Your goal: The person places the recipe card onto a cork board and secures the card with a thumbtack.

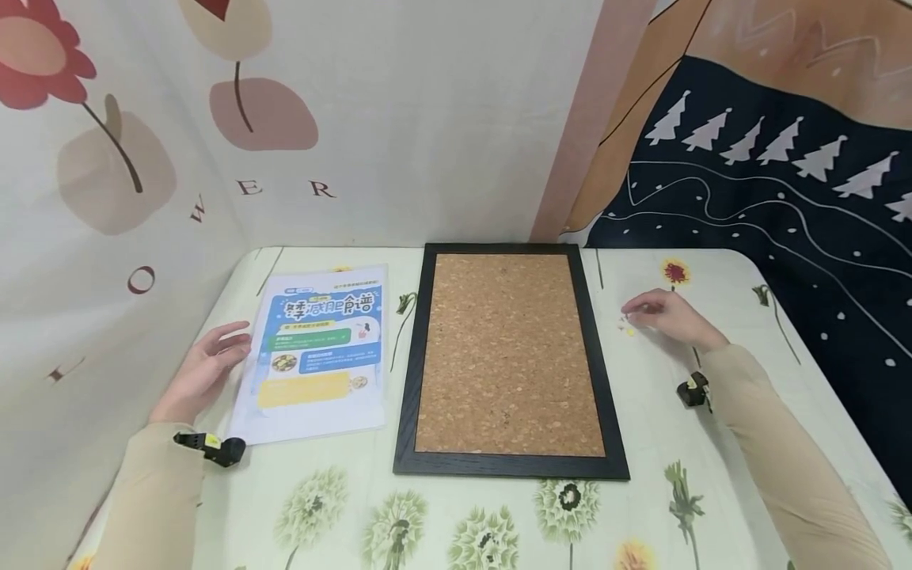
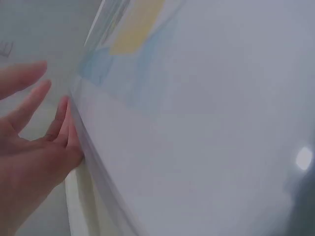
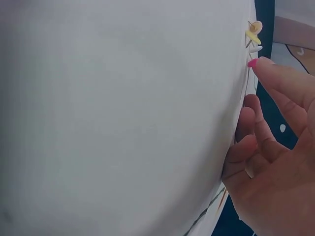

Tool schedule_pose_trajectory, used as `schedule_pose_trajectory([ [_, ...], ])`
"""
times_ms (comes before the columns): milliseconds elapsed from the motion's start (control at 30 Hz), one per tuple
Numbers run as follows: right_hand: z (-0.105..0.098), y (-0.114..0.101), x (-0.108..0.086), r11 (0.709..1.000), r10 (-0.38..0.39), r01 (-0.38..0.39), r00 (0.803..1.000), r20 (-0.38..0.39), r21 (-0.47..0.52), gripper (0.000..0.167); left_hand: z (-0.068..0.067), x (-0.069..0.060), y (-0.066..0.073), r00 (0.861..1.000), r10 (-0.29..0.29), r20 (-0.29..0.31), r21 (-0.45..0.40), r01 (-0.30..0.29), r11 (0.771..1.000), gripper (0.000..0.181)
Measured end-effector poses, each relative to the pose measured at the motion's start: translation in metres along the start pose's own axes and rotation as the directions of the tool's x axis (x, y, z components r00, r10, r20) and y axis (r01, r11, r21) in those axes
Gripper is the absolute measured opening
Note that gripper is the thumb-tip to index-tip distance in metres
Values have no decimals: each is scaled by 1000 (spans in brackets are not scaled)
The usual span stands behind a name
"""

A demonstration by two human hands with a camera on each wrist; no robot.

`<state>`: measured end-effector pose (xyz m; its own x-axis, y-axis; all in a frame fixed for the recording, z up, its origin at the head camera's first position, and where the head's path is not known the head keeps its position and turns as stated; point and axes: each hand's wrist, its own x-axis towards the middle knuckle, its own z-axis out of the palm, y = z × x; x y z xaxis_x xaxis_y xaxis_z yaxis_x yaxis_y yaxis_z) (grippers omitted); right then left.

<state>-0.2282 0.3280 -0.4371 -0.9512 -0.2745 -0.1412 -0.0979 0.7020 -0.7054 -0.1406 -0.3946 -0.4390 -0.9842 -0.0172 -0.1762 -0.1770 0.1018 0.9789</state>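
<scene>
A clear-covered printed sheet (image 1: 306, 348), blue with Chinese lettering, lies at the left of the table. My left hand (image 1: 207, 368) rests at its left edge, fingers loosely extended. In the left wrist view the lower fingers (image 2: 60, 123) touch the sheet's edge, while two digits stand apart. A cork board (image 1: 509, 356) in a black frame lies flat in the middle. To its right, my right hand (image 1: 670, 317) reaches down at a few small pushpins (image 1: 628, 332). The fingertips pinch a pink pushpin (image 3: 252, 63), close to yellow and white ones; the other fingers curl against the table.
A floral cloth (image 1: 442, 514) covers the table. Behind it hangs a pale curtain (image 1: 427, 119) with flower prints, and a dark cloth with white trees (image 1: 748, 182) is at the right. Each wrist carries a small black camera (image 1: 226, 451).
</scene>
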Motion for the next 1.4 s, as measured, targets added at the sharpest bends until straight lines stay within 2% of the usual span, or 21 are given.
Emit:
schedule_pose_trajectory([
  [100,1,-3,-1,1000,-25,25,1000,-8,-12,20,0,0,0,1000,-21,-3,-70,21,997,49],
  [267,1,-7,-2,999,-23,23,1000,-7,-35,14,5,1,-2,998,-45,-44,-134,39,990,49],
  [467,0,-4,-5,1000,4,-4,1000,-2,-24,13,12,4,-2,994,-72,-83,-111,63,992,56],
  [567,0,-2,-5,1000,15,-15,1000,-14,-13,14,14,5,-1,994,-72,-83,-99,64,993,59],
  [733,0,1,-5,999,32,-32,998,-46,6,15,19,6,-1,998,-2,-59,-188,-10,982,55],
  [800,-1,1,-5,999,39,-38,998,-56,17,15,22,6,-1,996,36,-78,-208,-52,977,53],
  [867,-1,1,-4,999,48,-47,997,-63,22,14,25,6,-1,991,59,-116,-193,-81,978,51],
  [933,-1,0,-4,998,53,-51,996,-67,29,14,28,6,0,986,59,-157,-163,-85,983,51],
  [1067,-1,-1,-2,998,35,-30,995,-90,60,16,32,7,5,979,24,-205,-132,-52,990,51],
  [1233,0,-6,0,996,25,-15,993,-119,90,21,35,7,14,975,9,-221,-181,-50,982,52],
  [1400,0,-13,8,994,55,-43,991,-124,100,25,34,8,21,977,32,-212,-228,-81,970,51],
])
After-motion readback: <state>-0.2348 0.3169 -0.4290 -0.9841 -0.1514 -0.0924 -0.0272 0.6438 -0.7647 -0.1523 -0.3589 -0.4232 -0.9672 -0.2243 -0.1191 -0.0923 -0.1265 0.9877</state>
